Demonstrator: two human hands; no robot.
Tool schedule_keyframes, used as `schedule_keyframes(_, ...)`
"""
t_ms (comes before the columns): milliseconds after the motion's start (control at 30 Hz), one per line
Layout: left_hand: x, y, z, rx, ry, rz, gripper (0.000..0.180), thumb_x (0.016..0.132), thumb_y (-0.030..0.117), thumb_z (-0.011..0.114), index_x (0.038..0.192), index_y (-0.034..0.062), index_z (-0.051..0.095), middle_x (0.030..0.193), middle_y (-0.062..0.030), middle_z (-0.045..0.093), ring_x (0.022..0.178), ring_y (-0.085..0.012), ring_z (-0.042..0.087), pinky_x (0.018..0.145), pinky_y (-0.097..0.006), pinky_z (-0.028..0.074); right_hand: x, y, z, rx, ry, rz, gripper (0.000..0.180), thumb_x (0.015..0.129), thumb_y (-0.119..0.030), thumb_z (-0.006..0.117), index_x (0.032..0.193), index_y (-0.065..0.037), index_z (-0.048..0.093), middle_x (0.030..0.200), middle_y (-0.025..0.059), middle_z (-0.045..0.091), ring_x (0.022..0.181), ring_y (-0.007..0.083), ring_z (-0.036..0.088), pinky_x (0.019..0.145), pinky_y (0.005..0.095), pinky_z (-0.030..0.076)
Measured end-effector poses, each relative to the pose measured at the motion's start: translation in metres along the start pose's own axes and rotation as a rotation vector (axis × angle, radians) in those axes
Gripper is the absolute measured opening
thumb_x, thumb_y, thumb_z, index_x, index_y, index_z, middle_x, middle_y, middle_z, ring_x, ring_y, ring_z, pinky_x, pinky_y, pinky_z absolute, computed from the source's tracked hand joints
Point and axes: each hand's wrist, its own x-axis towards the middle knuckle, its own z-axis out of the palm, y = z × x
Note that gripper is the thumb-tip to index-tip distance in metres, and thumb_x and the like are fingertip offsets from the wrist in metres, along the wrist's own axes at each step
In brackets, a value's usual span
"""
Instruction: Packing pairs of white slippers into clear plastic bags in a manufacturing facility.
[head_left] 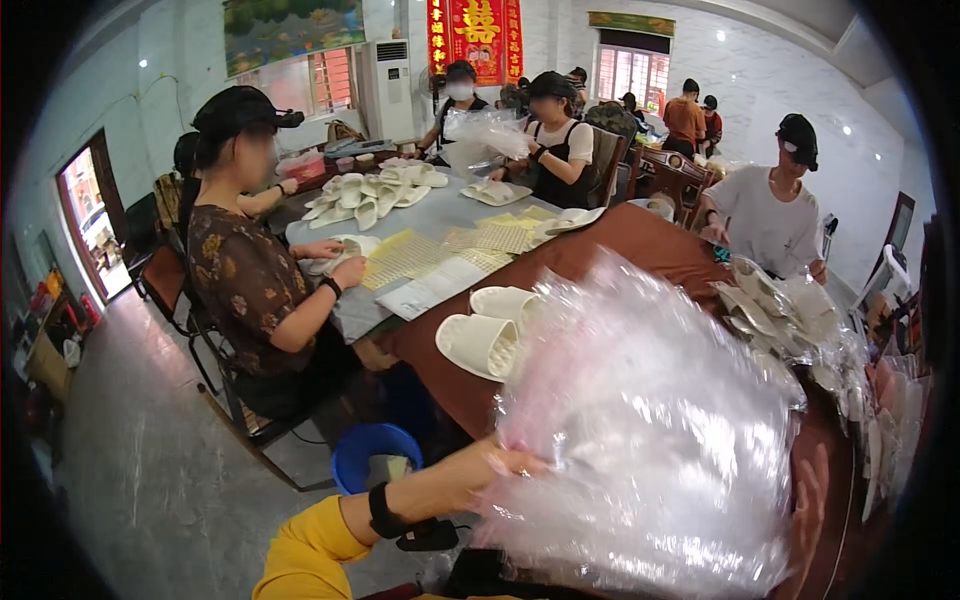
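A large stack of clear plastic bags (660, 430) hangs in front of me over the near part of the brown-covered table, shiny and partly smeared by motion. My left hand (510, 468) is closed on its left edge. At the right edge of the bags, my right hand (810, 505) shows blurred, its fingers stretched upward and apart; the plastic hides part of it. Beyond the bags' upper left side, a pair of cream slippers lies on the table: a nearer slipper (478, 346) and a farther slipper (503, 303), which the bags partly cover.
Bagged slippers (770, 310) are heaped at the right, near a person in white (780, 215). Several people sit around the grey table (350, 315), which bears piled slippers (365, 192) and yellow sheets (405, 257). A blue bucket (372, 440) stands on the floor at lower left.
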Motion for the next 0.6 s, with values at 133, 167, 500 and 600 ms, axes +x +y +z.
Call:
schedule_keyframes(133, 0.002, 0.025, -0.086, 0.024, -0.208, 0.444, 0.032, 0.094, 0.008, 0.053, 0.124, -0.0024, 0.059, 0.115, -0.0084, 0.066, 0.100, -0.0175, 0.065, 0.090, -0.029, 0.053, 0.005, -0.007, 0.004, 0.050, 0.022, 0.050, 0.050, 0.089, -0.032, 0.066, 0.130, -0.004, 0.060, 0.154, 0.0151, 0.033, 0.143, 0.0294, 0.030, 0.114, 0.0397, 0.027)
schedule_keyframes(167, 0.009, 0.024, -0.098, 0.630, 0.186, 0.871, 0.036, 0.088, 0.011, 0.066, 0.121, -0.0006, 0.061, 0.110, -0.0126, 0.067, 0.095, -0.0244, 0.066, 0.081, -0.039, 0.056, 0.005, -0.008, 0.005, 0.054, 0.027, 0.067, 0.049, 0.089, -0.031, 0.065, 0.130, -0.004, 0.060, 0.154, 0.0148, 0.034, 0.142, 0.0291, 0.031, 0.114, 0.0394, 0.027)
schedule_keyframes(500, 0.087, 0.145, -0.307, -0.299, 0.513, 0.908, 0.031, 0.090, 0.006, 0.055, 0.121, 0.0048, 0.051, 0.112, -0.0162, 0.058, 0.098, -0.0337, 0.062, 0.083, -0.050, 0.055, 0.008, -0.014, 0.012, 0.080, 0.119, 0.255, 0.041, 0.092, -0.023, 0.060, 0.128, -0.002, 0.060, 0.152, 0.0123, 0.038, 0.139, 0.0253, 0.036, 0.112, 0.0367, 0.030)
schedule_keyframes(600, 0.090, 0.117, -0.358, -0.401, 0.660, 0.865, 0.035, 0.090, 0.004, 0.050, 0.125, 0.0046, 0.051, 0.119, -0.0177, 0.057, 0.108, -0.0371, 0.058, 0.087, -0.055, 0.052, 0.002, -0.005, 0.008, 0.067, 0.210, 0.333, 0.040, 0.093, -0.021, 0.059, 0.128, -0.002, 0.061, 0.151, 0.0118, 0.039, 0.139, 0.0246, 0.037, 0.112, 0.0361, 0.030)
